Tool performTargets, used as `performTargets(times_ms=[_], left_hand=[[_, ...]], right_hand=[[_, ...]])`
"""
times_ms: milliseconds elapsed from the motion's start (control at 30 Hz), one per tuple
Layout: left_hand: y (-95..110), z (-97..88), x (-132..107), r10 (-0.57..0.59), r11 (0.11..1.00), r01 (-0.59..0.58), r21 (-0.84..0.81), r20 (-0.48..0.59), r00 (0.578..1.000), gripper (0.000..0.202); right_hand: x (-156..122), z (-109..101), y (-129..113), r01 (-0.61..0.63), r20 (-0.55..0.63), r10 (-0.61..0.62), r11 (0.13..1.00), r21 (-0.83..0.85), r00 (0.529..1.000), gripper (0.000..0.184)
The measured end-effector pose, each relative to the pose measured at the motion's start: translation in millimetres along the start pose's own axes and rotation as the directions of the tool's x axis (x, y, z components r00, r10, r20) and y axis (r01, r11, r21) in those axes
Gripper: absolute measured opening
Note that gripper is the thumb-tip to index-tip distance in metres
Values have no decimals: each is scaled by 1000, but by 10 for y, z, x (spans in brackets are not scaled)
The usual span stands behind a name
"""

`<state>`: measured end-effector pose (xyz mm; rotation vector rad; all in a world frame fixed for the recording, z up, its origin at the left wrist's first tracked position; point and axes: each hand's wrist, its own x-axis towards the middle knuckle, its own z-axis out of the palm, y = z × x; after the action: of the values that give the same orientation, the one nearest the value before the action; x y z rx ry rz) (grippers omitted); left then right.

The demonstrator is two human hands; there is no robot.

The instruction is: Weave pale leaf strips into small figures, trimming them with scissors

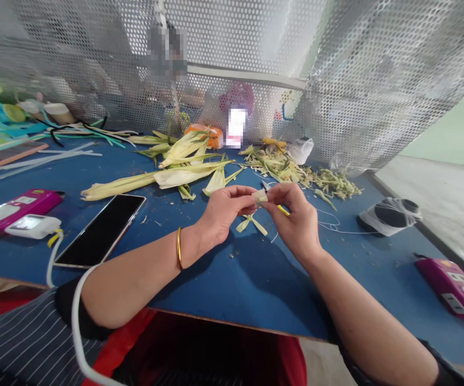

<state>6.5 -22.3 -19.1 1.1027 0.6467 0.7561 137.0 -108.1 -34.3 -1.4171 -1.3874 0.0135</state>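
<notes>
**Pale, short, flat corn-husk piece (260, 196) pinched between two bare hands over a blue tabletop (215, 289)**

Far left of the husk piece lies a magenta box with white labels (18, 208), a small white device with a screen (32, 226) just beside it. Nearer the husk piece, yet still to its left, a black-screened phone (101, 230) lies flat, slanting away to the right. Beyond and left of the husk piece spreads a pile of long, pale-green corn husks (191, 176).

The left hand (224, 210) reaches the husk piece from its left, forearm slanting up and rightward, thumb pointing right and fingers curled; its fingertips grip the left end. The husk piece bridges the hands crosswise; its exact long axis is too small to tell. Just below it in view, a pale-green husk bow (251, 222) points its two spread tails toward the person; whether it hangs or lies is unclear.

The right hand (296, 220) pinches the right end between thumb and bent forefinger, forearm slanting up and leftward. Beyond and right of the husk piece sits a heap of shredded husk (284, 166); farther right lies a black spool wrapped in white thread (390, 215).
</notes>
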Motion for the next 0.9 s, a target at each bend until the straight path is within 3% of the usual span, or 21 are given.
performTargets(times_ms=[100,233,367,567,733,900], left_hand=[[-4,-10,1,-43,998,44,-43,19,999,13],[-23,-18,2,-92,994,92,-66,7,996,11],[-31,-4,-4,-87,994,87,-58,7,996,11],[-7,46,-44,90,995,-90,38,11,996,6],[-36,20,-47,186,969,-196,153,76,980,8],[-53,0,-32,234,924,-252,288,96,967,8]], right_hand=[[2,-13,-11,140,30,-138,984,-112,990,8],[10,-17,-21,188,53,-183,974,-127,982,11],[6,-4,-26,83,39,-81,995,-63,996,11],[15,11,-24,-135,20,134,986,98,991,5],[27,16,19,-195,5,201,945,262,980,16],[35,15,35,-221,32,221,932,288,975,16]])
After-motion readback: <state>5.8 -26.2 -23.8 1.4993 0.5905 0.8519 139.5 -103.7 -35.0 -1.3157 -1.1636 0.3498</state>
